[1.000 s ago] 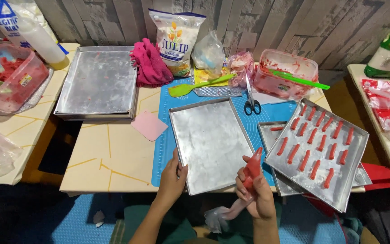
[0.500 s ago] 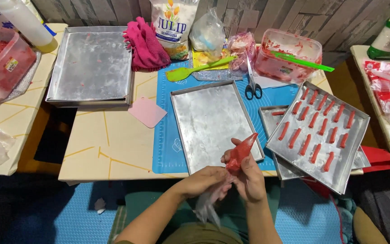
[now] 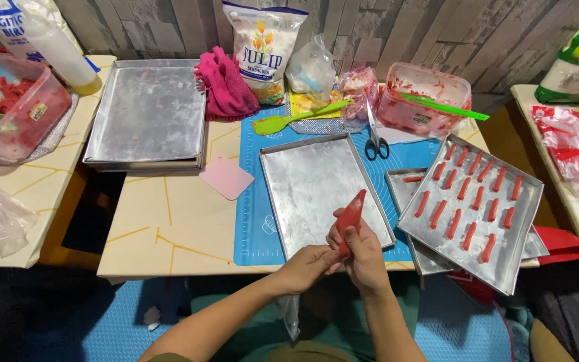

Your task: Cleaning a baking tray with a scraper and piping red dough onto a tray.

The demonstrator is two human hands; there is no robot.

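Right hand (image 3: 363, 251) gripped the red piping bag (image 3: 351, 216), tip pointing far, over the near edge of the empty tray (image 3: 316, 184). Left hand (image 3: 309, 265) closed around the bag's lower end. Filled tray (image 3: 497, 231) just right.

Red piping bag (image 3: 351, 216) – blue mat (image 3: 252, 221).

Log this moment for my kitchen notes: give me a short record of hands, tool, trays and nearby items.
right hand: grips a red piping bag, tip pointing up over the tray
left hand: at the bag's lower end, touching the right hand
empty tray: bare metal, on the blue mat
filled tray: rows of red piped sticks, tilted on another tray
nearby: scissors, green spatula, pink scraper
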